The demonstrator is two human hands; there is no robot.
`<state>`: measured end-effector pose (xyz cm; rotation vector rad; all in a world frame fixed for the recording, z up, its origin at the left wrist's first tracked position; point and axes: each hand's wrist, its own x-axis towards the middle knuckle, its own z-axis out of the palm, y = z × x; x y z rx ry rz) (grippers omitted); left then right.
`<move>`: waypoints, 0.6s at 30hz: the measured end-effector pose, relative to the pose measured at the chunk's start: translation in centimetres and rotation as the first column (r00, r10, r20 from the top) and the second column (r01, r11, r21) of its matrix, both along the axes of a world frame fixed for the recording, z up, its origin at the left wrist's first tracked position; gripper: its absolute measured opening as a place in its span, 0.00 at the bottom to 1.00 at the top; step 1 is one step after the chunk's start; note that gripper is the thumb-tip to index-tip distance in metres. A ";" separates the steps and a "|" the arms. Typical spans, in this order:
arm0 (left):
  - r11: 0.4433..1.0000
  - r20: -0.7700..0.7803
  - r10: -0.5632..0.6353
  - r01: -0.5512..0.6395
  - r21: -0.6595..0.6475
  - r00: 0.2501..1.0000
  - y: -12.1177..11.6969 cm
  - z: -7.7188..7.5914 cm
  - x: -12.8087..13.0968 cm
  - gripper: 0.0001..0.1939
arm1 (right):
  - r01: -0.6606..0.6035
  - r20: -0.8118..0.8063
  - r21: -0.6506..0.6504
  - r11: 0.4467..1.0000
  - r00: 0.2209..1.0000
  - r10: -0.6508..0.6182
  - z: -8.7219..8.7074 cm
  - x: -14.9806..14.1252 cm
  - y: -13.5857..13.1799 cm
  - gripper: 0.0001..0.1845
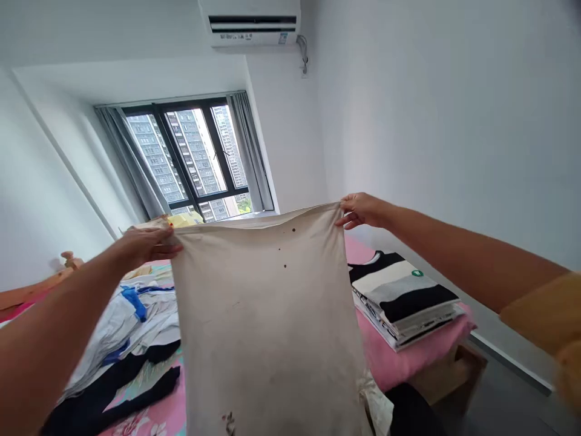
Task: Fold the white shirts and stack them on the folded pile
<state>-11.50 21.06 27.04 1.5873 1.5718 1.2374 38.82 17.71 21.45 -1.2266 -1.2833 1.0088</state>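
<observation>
At far left, a brown wooden bed frame with a rounded knob stands behind the person's bare forearm. Next to it, a rumpled heap of white and blue clothes and a long black garment lie on a pink and green flowered bed sheet.

The left hand is closed in a pinch on the upper left corner of a plain beige sheet-like piece of thin fabric. That fabric hangs in the air in front of the person, between both hands, its broad face turned to the camera. It looks soft and lightly creased, with a few small dark spots near the top and a dark, reddish-tinged mark low on its left side. Its upper edge sags slightly, shows what seem to be two layers, and climbs a little towards the right. The long axis of the visible part runs downward, drifting slightly right; the lower end is out of view.

The right hand pinches the upper right corner, thumb and fingers nearly together. Beyond, a neat stack of folded black, white and grey clothes rests on a pink surface.
</observation>
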 end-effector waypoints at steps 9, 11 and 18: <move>0.857 0.030 -0.065 0.040 0.515 0.997 9.1 9.9 6.2 0.32 | 0.296 -0.245 0.510 0.808 0.950 -0.194 9.9 2.8 7.3 0.05; 0.848 -0.064 -0.108 0.126 0.514 0.992 9.4 9.8 5.6 0.33 | 0.252 -0.192 0.538 0.804 0.966 -0.173 9.5 3.4 6.2 0.04; 0.974 -0.248 -0.138 0.176 0.140 0.959 8.1 -4.5 -0.3 0.29 | -0.017 0.224 0.244 0.970 0.974 -0.039 -7.0 1.4 0.1 0.06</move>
